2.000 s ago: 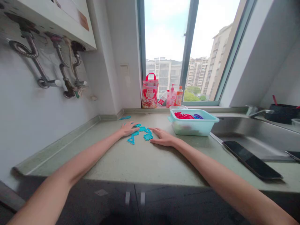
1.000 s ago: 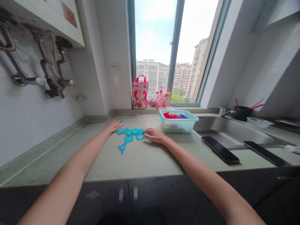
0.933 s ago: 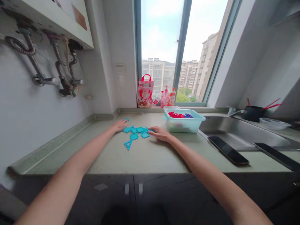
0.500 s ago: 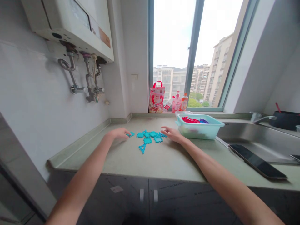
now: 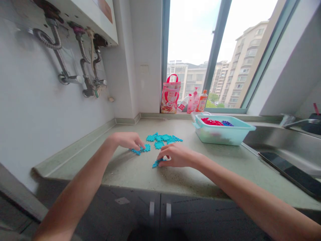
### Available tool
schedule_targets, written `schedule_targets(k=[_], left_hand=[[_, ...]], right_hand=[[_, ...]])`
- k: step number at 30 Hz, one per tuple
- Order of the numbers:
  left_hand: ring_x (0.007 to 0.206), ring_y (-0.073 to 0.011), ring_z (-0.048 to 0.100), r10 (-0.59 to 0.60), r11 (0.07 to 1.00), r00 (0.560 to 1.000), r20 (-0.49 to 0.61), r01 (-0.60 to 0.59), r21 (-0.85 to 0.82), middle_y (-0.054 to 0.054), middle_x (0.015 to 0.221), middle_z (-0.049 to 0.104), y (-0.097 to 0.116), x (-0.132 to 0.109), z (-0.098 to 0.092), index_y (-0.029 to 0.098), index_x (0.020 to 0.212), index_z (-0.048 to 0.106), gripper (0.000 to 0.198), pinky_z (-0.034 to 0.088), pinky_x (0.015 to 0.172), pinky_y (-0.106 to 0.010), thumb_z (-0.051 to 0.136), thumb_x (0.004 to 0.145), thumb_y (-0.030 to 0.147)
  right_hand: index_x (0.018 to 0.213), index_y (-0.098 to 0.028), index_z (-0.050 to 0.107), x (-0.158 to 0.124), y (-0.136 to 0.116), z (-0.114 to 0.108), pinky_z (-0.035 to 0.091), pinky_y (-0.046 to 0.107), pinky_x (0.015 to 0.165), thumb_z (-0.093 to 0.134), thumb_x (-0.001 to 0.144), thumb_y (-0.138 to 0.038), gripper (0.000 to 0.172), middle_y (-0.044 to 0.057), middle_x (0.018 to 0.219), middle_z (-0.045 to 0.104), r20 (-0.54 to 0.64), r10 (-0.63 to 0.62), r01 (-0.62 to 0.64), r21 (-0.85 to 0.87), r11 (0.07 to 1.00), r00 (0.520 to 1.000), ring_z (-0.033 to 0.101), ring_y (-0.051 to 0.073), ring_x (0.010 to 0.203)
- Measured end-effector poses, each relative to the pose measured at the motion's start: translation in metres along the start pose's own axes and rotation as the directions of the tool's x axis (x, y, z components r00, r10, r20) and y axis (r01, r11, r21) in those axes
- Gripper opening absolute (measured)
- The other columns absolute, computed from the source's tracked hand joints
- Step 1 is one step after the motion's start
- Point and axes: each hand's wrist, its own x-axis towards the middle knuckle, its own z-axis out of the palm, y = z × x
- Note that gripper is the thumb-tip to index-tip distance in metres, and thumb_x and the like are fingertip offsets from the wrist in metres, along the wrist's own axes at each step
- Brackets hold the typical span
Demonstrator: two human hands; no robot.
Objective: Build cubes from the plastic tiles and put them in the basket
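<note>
Several flat turquoise interlocking toy pieces (image 5: 165, 137) with toothed edges lie in a loose cluster on the worktop. Left of them, my left hand (image 5: 127, 139) has its fingers bent down onto a toothed square piece (image 5: 147, 148) and a piece beside it, partly hidden under the fingertips. Nearer the front edge, my right hand (image 5: 175, 155) pinches a turquoise triangular piece (image 5: 155, 163) between thumb and fingers; part of it is covered by the hand. Another square piece (image 5: 159, 145) lies just beyond the right hand's fingers.
A pale green plastic tub (image 5: 218, 135) holding red and purple pieces stands on the worktop (image 5: 125, 175) at right. Behind a black phone-like slab (image 5: 288, 170) is the steel sink (image 5: 271, 140). A bag (image 5: 171, 98) and bottles (image 5: 193, 102) line the windowsill.
My right hand has come from the cluster's right end toward the front edge and closed on the triangular piece. The left hand's pieces now lie nearer me. The view has shifted closer.
</note>
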Motion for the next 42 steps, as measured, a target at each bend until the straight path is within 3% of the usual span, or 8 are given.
schedule_targets(k=[4, 8, 12, 15, 18, 27, 35, 42], left_hand=[[0.11, -0.0228, 0.071, 0.14, 0.99, 0.988, 0.068, -0.139, -0.017, -0.005, 0.142, 0.071, 0.023, 0.008, 0.005, 0.026, 0.126, 0.08, 0.042, 0.052, 0.093, -0.026, 0.075, 0.088, 0.043], [0.098, -0.0188, 0.071, 0.236, 0.971, 0.972, 0.004, -0.236, -0.039, -0.006, 0.133, 0.074, 0.035, 0.021, 0.017, 0.028, 0.125, 0.081, 0.039, 0.052, 0.087, -0.025, 0.074, 0.092, 0.048], [0.098, -0.019, 0.07, 0.336, 0.929, 0.932, -0.133, -0.351, -0.113, -0.007, 0.116, 0.078, 0.042, 0.035, 0.035, 0.027, 0.106, 0.087, 0.027, 0.051, 0.087, -0.026, 0.076, 0.092, 0.048], [0.098, -0.0199, 0.07, 0.367, 0.892, 0.896, -0.248, -0.415, -0.181, -0.007, 0.106, 0.08, 0.047, 0.044, 0.05, 0.026, 0.097, 0.088, 0.023, 0.051, 0.088, -0.028, 0.081, 0.088, 0.046], [0.087, -0.0186, 0.069, 0.284, 0.894, 0.902, -0.326, -0.372, -0.251, -0.005, 0.099, 0.081, 0.049, 0.052, 0.059, 0.025, 0.103, 0.087, 0.031, 0.051, 0.08, -0.028, 0.087, 0.081, 0.046], [0.081, -0.0163, 0.064, 0.166, 0.912, 0.922, -0.349, -0.278, -0.301, -0.001, 0.094, 0.08, 0.051, 0.057, 0.064, 0.025, 0.101, 0.087, 0.031, 0.044, 0.071, -0.026, 0.09, 0.076, 0.042], [0.078, -0.0163, 0.061, 0.279, 0.903, 0.893, -0.352, -0.369, -0.22, -0.004, 0.091, 0.075, 0.044, 0.057, 0.065, 0.025, 0.103, 0.087, 0.041, 0.046, 0.072, -0.028, 0.091, 0.073, 0.052], [0.076, -0.0145, 0.059, 0.309, 0.918, 0.874, -0.374, -0.377, -0.123, -0.002, 0.093, 0.075, 0.035, 0.058, 0.063, 0.022, 0.103, 0.082, 0.04, 0.046, 0.072, -0.027, 0.09, 0.072, 0.048]], right_hand=[[0.086, -0.019, 0.075, -0.025, 0.019, -0.018, 0.04, 0.026, 0.064, 0.079, 0.09, -0.049, 0.03, 0.003, 0.08, 0.075, 0.054, 0.332, -0.334, 0.032, 0.942, 0.942, 0.063, 0.014, 0.066], [0.096, -0.017, 0.074, -0.037, 0.038, -0.027, 0.043, 0.026, 0.059, 0.061, 0.101, -0.045, 0.031, 0.003, 0.077, 0.073, 0.146, 0.478, -0.5, 0.211, 0.84, 0.866, 0.063, 0.014, 0.057], [0.13, -0.021, 0.071, -0.042, 0.049, -0.032, 0.049, 0.025, 0.064, 0.07, 0.092, -0.04, 0.042, 0.002, 0.088, 0.076, 0.254, 0.386, -0.459, 0.38, 0.803, 0.887, 0.068, 0.014, 0.064], [0.12, -0.02, 0.078, -0.042, 0.052, -0.03, 0.049, 0.025, 0.068, 0.077, 0.087, -0.044, 0.041, 0.003, 0.089, 0.077, 0.202, 0.38, -0.428, 0.317, 0.846, 0.902, 0.069, 0.016, 0.072], [0.113, -0.018, 0.079, -0.039, 0.051, -0.026, 0.048, 0.026, 0.067, 0.081, 0.084, -0.046, 0.04, 0.004, 0.089, 0.078, 0.155, 0.423, -0.45, 0.266, 0.852, 0.893, 0.068, 0.016, 0.072], [0.109, -0.016, 0.078, -0.035, 0.044, -0.023, 0.046, 0.026, 0.063, 0.079, 0.086, -0.042, 0.034, 0.002, 0.082, 0.076, 0.179, 0.458, -0.491, 0.257, 0.832, 0.871, 0.063, 0.014, 0.062], [0.117, -0.019, 0.077, -0.038, 0.042, -0.03, 0.049, 0.025, 0.067, 0.086, 0.079, -0.052, 0.051, 0.004, 0.091, 0.077, 0.215, 0.396, -0.442, 0.248, 0.862, 0.893, 0.067, 0.016, 0.074], [0.084, -0.018, 0.079, -0.037, 0.041, -0.025, 0.041, 0.026, 0.067, 0.068, 0.093, -0.036, 0.023, 0.003, 0.076, 0.072, 0.017, 0.157, -0.158, 0.072, 0.985, 0.987, 0.057, 0.012, 0.065]])
